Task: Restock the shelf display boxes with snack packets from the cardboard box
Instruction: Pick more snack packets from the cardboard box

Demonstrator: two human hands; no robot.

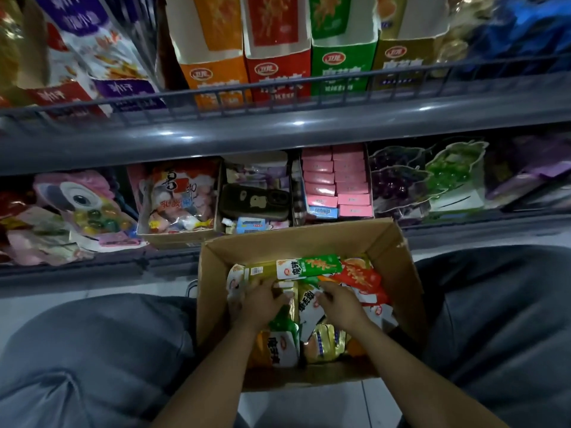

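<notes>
Glossy mixed-colour snack packets (pixel 309 299) lie loose in the open brown cardboard box (pixel 398 267) on the floor. Packets are gripped by the left hand (pixel 262 301) and right hand (pixel 338 301); same-colour packets are best gathered for the matching shelf display boxes (pixel 278 72) above.

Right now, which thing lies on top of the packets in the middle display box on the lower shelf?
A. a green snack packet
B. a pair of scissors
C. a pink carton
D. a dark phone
D: a dark phone lies flat across the middle display box, camera side up.
</notes>
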